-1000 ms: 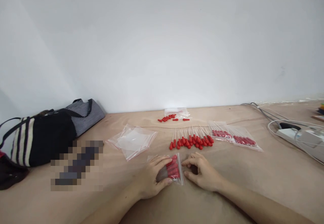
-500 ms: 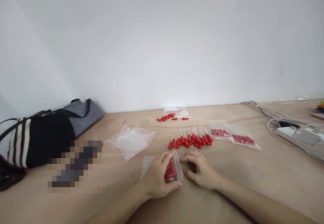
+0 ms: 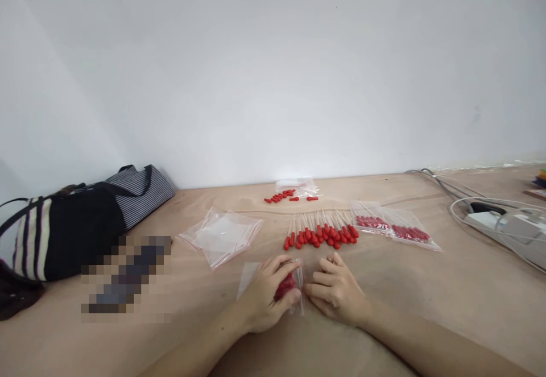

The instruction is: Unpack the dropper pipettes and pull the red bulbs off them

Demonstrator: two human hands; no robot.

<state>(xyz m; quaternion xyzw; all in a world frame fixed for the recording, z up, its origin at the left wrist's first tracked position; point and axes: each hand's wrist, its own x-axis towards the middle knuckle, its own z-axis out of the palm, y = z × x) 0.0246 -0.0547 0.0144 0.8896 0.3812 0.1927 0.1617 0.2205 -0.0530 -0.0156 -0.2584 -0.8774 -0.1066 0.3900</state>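
Note:
A clear zip bag (image 3: 297, 274) with red-tipped pieces inside lies in front of me, its sealing edge turned to the right. My left hand (image 3: 267, 291) is closed over the bag, fingers and thumb on either side of the red pieces (image 3: 286, 286) and partly covering them. At the sealing edge, my right hand (image 3: 336, 289) is curled with thumb and index finger pinched on the plastic. Just beyond the hands is a row of red-tipped sticks (image 3: 319, 235), their pale shafts pointing away from me.
Flat zip bags (image 3: 222, 237) are piled on the left of the wooden table (image 3: 426, 309). Filled bags (image 3: 409, 232) lie right; loose red tips (image 3: 279, 197) lie near the wall. A black bag (image 3: 85, 229) and a pixelated patch (image 3: 132, 277) are left, a cabled white device (image 3: 507, 229) right.
My right fingers have curled from a looser, more spread pose into a pinch at the bag's sealing edge. My left thumb has moved up onto the red pieces.

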